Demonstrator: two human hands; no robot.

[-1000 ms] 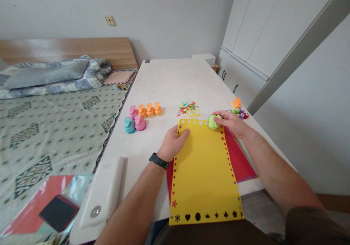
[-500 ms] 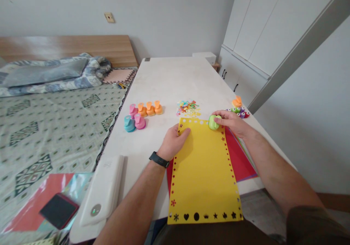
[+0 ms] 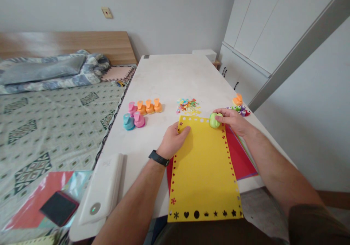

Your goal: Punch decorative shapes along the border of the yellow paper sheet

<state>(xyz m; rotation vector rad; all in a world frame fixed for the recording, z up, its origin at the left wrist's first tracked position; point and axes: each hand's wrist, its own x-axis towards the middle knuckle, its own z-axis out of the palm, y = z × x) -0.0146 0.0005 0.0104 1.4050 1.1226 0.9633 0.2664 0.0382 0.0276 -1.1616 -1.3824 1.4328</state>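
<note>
Gripping a green punch (image 3: 214, 121) on the top edge of the yellow sheet (image 3: 203, 172), the right hand (image 3: 232, 121) curled its fingers around it. The left hand (image 3: 175, 140) lay spread, pressing the sheet onto red paper (image 3: 239, 154).

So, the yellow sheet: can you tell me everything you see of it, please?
The yellow paper sheet is a long, matte rectangle lying flat, partly over a red sheet, on the white table. Small punched shapes run along its edges: circles, flowers, and a heart and star at the near end. The left hand presses near its far left corner; a green craft punch, held by the right hand, sits at its far edge.
</note>
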